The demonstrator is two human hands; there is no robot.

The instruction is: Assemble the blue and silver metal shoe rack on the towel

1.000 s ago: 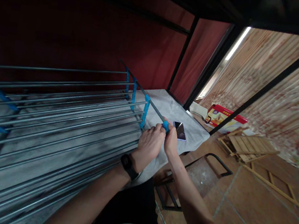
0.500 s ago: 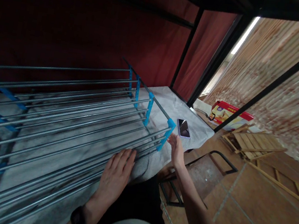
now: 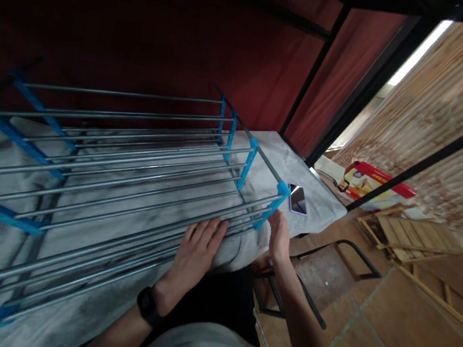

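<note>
A folding rack of grey metal rods with blue plastic joints lies across the white cloth in front of me. My left hand, wearing a dark watch on its wrist, rests flat on the near rods with its fingers stretched out. At the rack's right end, my right hand is held upright against the blue corner joint. Its fingers look extended, though the joint partly hides their tips. Just beyond that hand lies a phone with a purple edge.
Black metal posts frame the bed-like platform, with a dark red curtain behind. To the right are a black-framed chair, a red and yellow box and a folded wooden piece on the tiled floor.
My view has shifted left, so the rack shows further right and more of its left end is visible. My right hand has come closer against the corner joint. The left hand stays on the rods.
</note>
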